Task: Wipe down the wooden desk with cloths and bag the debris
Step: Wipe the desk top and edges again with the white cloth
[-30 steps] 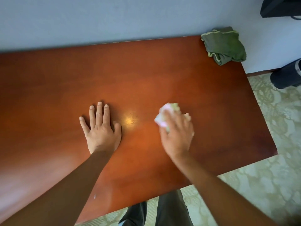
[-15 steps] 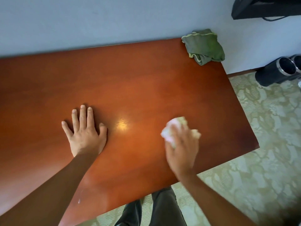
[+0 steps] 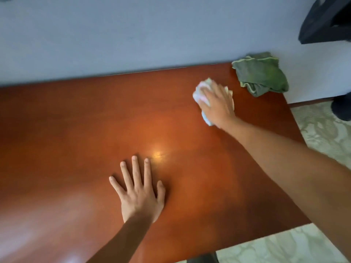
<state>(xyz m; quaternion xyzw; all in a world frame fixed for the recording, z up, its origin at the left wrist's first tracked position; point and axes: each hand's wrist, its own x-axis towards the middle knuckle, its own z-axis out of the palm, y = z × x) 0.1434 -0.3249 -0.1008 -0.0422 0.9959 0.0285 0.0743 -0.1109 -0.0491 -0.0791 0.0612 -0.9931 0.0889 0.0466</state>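
Observation:
The reddish-brown wooden desk (image 3: 76, 139) stands against a pale blue wall. My left hand (image 3: 140, 194) lies flat on the desk near its front, fingers spread and straight. My right hand (image 3: 216, 103) is stretched to the far right part of the desk. It covers a bunched pale cloth (image 3: 199, 90) and holds it down on the wood, fingers draped round it. A crumpled green cloth (image 3: 260, 74) lies at the desk's far right corner, a short way right of my right hand and apart from it.
A dark object (image 3: 326, 21) juts out from the wall above the right corner. Another dark item (image 3: 341, 109) sits on the floor by the wall. Pale patterned flooring (image 3: 322, 133) runs along the desk's right and front edges.
My right hand has slid the pale cloth from the desk's front right area up toward the far right, close to the green cloth. My left hand stays flat on the desk.

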